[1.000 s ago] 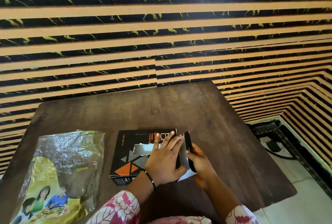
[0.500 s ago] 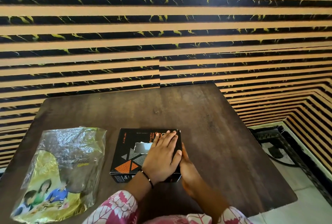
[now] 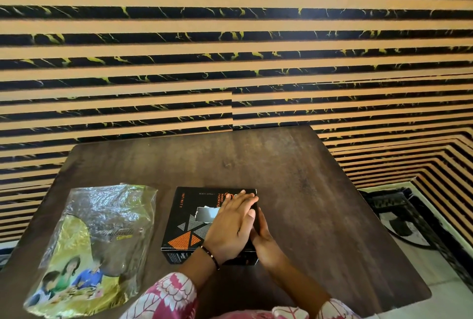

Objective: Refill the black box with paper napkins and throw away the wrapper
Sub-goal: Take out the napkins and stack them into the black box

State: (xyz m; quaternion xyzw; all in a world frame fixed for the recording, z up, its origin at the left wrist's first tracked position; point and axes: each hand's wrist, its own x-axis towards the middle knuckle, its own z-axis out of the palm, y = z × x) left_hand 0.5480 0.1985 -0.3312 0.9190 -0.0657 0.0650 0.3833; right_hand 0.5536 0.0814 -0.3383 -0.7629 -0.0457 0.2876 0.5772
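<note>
On the bench (image 3: 294, 178), near its front edge, the black box (image 3: 184, 216) lies flat with white napkin showing through its top slot. The left hand (image 3: 230, 226) presses flat on the lid, fingers straight; the right hand (image 3: 263, 239) lies straight-fingered against the box's right side. Left of the box lies the wrapper (image 3: 94, 239), empty-looking, probably light, crinkly and slippery, best pinched at an edge.
</note>
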